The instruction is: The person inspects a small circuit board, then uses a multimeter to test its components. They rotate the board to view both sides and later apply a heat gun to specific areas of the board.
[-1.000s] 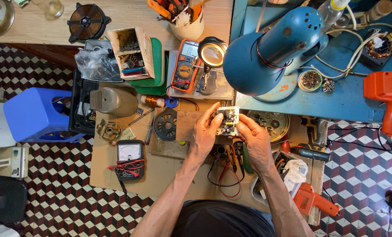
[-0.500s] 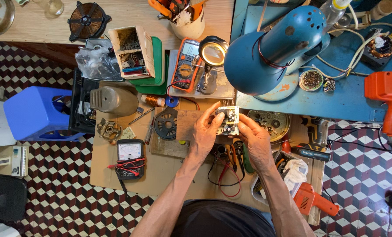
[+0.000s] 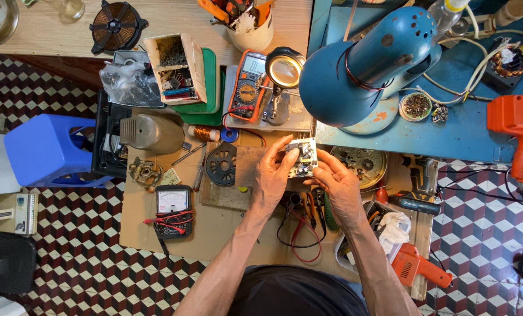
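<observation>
Nearest the camera, both forearms reach up over the cardboard-covered tabletop (image 3: 214, 228) to a small circuit board (image 3: 302, 158), held just above the work surface between the two hands. The left hand (image 3: 271, 178) grips the board's left edge, its fingers (image 3: 285, 146) wrapped over the top corner and the thumb pressed on the face. The right hand (image 3: 339, 184) clasps the board's right and lower edge, its fingers closed against it.

Just below the board, red and black test leads (image 3: 299, 231) loop across the tabletop. Left of the board lies a dark round metal disc (image 3: 222, 165), and further left and lower an analogue meter (image 3: 172, 208) with its own leads coiled on it. Right of the board sits a round metal housing (image 3: 364, 165), with a cordless drill (image 3: 416, 187) beyond it.

Above the board stands a magnifier on a stand (image 3: 284, 73), with an orange digital multimeter (image 3: 248, 85) to its left. Up and to the right of the board looms a blue lamp shade (image 3: 367, 64).
</observation>
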